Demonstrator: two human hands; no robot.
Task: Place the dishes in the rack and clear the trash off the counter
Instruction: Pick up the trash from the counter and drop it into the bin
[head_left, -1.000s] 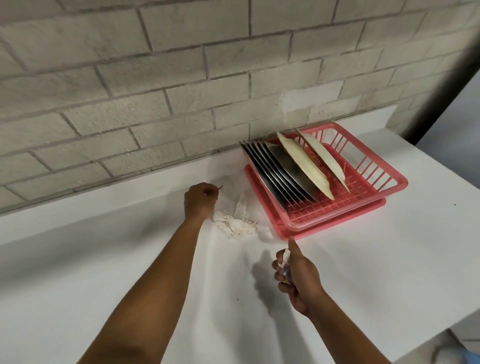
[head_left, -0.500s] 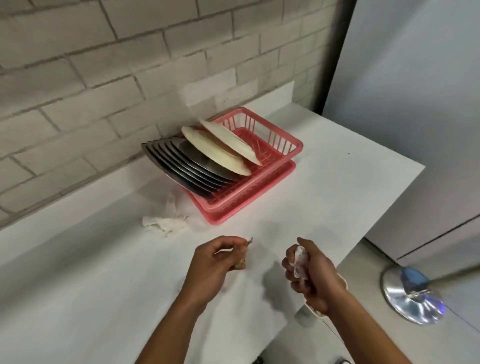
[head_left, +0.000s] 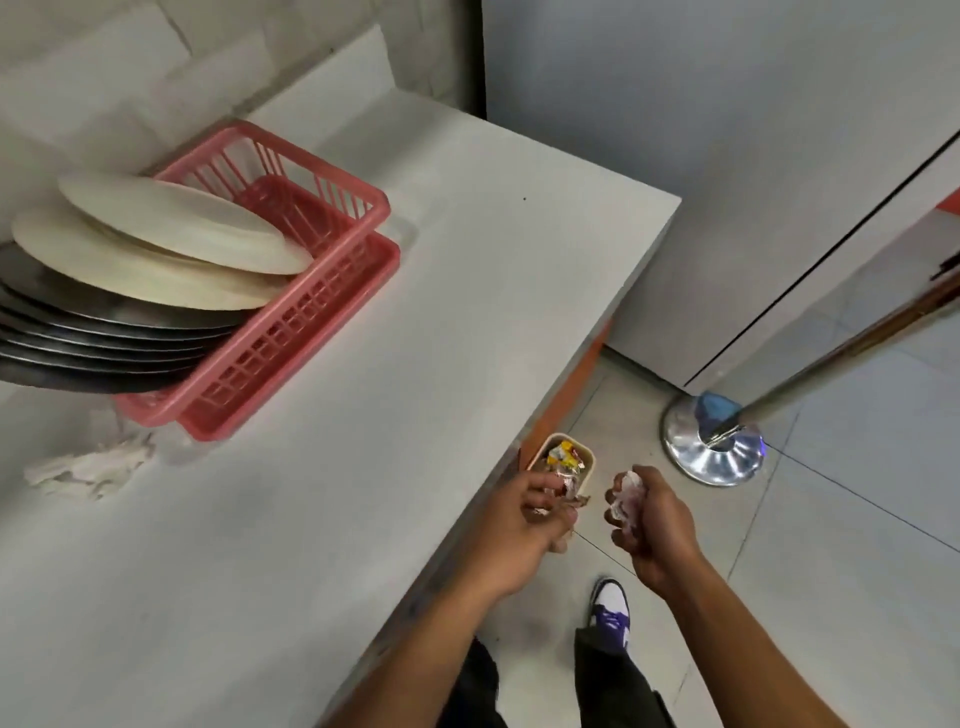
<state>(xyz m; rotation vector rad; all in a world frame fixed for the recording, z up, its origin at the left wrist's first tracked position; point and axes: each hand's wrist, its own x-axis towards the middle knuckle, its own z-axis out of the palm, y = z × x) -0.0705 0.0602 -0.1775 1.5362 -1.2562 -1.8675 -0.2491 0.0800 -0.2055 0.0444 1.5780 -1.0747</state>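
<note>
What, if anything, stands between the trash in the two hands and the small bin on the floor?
Nothing visible does. The left hand with its crumpled wrapper hovers over the small tan bin on the floor; the right hand, gripping crumpled white paper, is just beside it. The bin's top is open.

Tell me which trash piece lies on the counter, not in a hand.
The crumpled white tissue beside the pink rack: it lies loose on the counter. The others are gripped: a wrapper in the left hand, a wad in the right hand.
</note>
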